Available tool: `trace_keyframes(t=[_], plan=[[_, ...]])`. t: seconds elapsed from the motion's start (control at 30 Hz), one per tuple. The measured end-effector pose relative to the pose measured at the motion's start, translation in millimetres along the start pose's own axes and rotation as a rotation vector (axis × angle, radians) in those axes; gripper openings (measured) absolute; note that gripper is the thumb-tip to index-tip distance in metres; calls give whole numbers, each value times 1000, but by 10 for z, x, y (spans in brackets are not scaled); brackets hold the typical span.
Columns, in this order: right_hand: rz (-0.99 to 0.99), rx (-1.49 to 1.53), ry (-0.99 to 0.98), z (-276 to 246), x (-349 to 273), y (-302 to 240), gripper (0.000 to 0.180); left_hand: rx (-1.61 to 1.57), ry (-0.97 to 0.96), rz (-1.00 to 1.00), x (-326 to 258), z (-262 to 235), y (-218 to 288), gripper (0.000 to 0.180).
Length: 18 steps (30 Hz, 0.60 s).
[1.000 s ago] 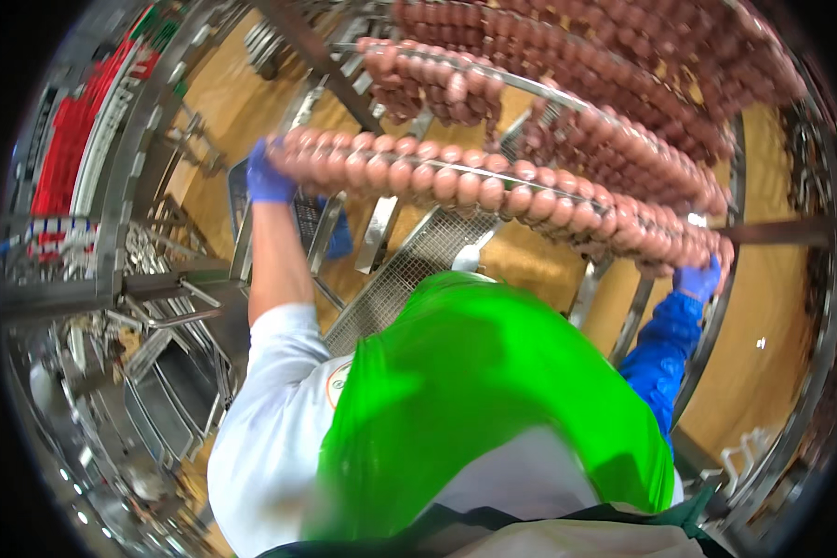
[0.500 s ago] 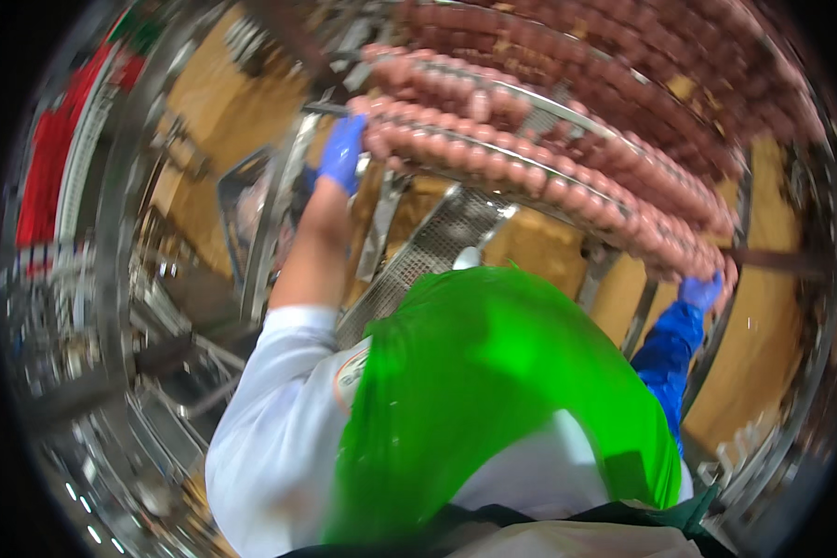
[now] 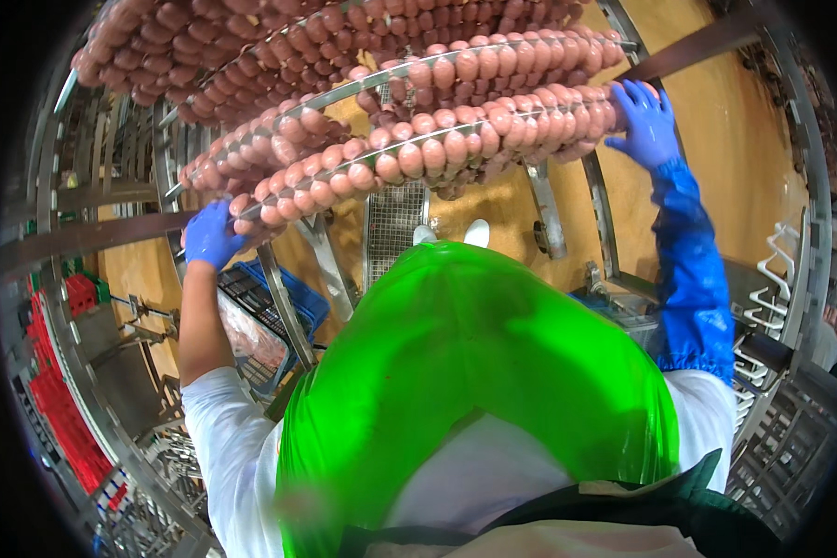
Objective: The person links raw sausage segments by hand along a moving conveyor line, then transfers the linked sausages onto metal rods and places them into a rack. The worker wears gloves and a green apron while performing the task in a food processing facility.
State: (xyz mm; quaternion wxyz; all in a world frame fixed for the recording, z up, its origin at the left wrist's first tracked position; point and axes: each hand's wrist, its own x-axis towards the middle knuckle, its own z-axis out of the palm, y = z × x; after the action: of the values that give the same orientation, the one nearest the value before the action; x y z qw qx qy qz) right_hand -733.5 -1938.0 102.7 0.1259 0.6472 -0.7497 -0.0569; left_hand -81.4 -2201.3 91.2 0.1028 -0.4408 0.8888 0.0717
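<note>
A metal smoking stick [image 3: 346,166] spans the rack in front of me, with a string of pink linked sausages [image 3: 410,160] draped along both sides of it. My left hand [image 3: 212,234], in a blue glove, is closed around the stick's left end, against the last sausages. At the other end my right hand [image 3: 648,126], also blue-gloved, lies over the end with its fingers spread and thumb held out. The stick's right tip is hidden behind that hand. Just beyond hangs a second loaded stick [image 3: 381,82], roughly parallel.
More sausage rows [image 3: 279,56] fill the rack's far side. Dark metal bars [image 3: 93,234] run out at both sides. Below are a floor grate [image 3: 395,232] and a blue crate [image 3: 293,302] by the left upright. Hooked white metal rods [image 3: 772,279] stand at the right.
The view has swung, so the stick now slopes up to the right instead of down. Both hands remain at its ends. The right hand's fingers now show spread.
</note>
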Motion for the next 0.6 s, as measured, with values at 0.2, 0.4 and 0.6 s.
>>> trace_keyframes(t=[0.2,0.4,0.6], plan=[[-83,329,-230,157,540,-242,35,-247,51,93,32,-318,341,106],[-63,599,-180,104,520,-646,30,-473,45,523,804,-568,2187,93],[146,509,307,76,-34,-30,55,-239,125,691,1380,-413,3610,93]])
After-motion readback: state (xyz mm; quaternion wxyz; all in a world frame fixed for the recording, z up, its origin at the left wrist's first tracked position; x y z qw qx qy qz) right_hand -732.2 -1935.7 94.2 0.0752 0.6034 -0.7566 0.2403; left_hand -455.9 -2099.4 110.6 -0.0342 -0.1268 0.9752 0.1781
